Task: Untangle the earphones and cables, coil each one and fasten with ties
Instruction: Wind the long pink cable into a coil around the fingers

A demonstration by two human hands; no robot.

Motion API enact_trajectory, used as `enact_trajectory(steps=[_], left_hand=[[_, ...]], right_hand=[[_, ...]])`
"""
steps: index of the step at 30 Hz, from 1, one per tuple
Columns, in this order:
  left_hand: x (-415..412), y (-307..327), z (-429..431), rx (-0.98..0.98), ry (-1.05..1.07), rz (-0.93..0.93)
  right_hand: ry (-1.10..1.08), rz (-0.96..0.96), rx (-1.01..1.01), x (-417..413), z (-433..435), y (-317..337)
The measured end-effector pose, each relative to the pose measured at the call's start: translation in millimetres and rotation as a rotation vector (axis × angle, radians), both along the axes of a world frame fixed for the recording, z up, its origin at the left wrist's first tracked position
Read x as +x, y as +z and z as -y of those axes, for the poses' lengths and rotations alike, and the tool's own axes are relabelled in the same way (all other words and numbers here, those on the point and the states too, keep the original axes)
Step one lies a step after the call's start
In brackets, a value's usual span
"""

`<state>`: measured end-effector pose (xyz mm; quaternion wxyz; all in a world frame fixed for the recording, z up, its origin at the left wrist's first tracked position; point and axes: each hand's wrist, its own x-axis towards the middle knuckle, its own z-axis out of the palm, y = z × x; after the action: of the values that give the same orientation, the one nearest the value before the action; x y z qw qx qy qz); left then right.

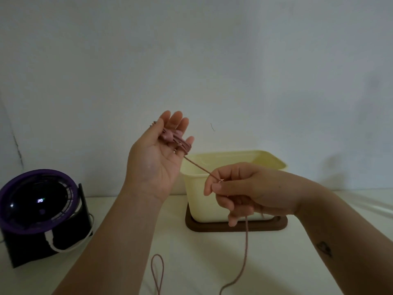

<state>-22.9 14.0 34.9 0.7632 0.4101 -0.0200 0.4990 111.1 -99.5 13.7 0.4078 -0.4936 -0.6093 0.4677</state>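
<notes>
The left hand [153,165] is raised palm-up, its grip released and fingers straight, with a dusty-pink braided cable [246,252] wound round them. The right hand [244,188] has the taut cable pinched in its grip, in front of a cream plastic tub [234,158]. The slack trails down onto the white surface [191,262].

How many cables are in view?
2. The pink cable is wound on the left hand and pinched by the right hand; a white cable hangs at the fan. The box may hide more.
</notes>
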Motion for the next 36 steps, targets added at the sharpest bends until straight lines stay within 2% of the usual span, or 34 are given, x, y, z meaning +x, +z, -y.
enact_trajectory(steps=[3, 9, 12, 14, 16, 18, 22, 26, 28, 32, 36], left_hand=[[-3, -5, -15, 0.153, 0.133, -0.158], [-8, -17, -26, 0.484, 0.15, -0.623], [-7, -20, -22, 0.6, 0.078, -0.838], [-5, -21, -17, 0.675, 0.085, -0.974], [-3, -22, -12, 0.706, 0.059, -1.055], [-3, -22, -8, 0.724, 0.005, -1.091], [-5, -21, 1, 0.775, -0.101, -1.086], [-4, -19, 6, 0.729, -0.135, -0.999], [-2, -19, 4, 0.629, -0.148, -0.899], [-1, -19, -8, 0.301, -0.165, -0.604], [2, -18, -18, 0.033, -0.186, -0.391]], right_hand=[[0.057, 0.012, 0.032, -1, 6, 6], [-0.012, -0.031, 0.202, 0, 17, 19], [-0.131, 0.055, 0.3, 0, 21, 24], [-0.267, 0.188, 0.406, -2, 24, 28], [-0.445, 0.342, 0.53, -5, 27, 32], [-0.574, 0.385, 0.604, -8, 30, 35], [-0.773, 0.352, 0.693, -9, 29, 35], [-0.831, 0.268, 0.763, -9, 27, 35], [-0.828, 0.23, 0.794, -7, 28, 36], [-0.798, 0.143, 0.79, -2, 28, 36], [-0.674, 0.041, 0.754, 2, 24, 35]])
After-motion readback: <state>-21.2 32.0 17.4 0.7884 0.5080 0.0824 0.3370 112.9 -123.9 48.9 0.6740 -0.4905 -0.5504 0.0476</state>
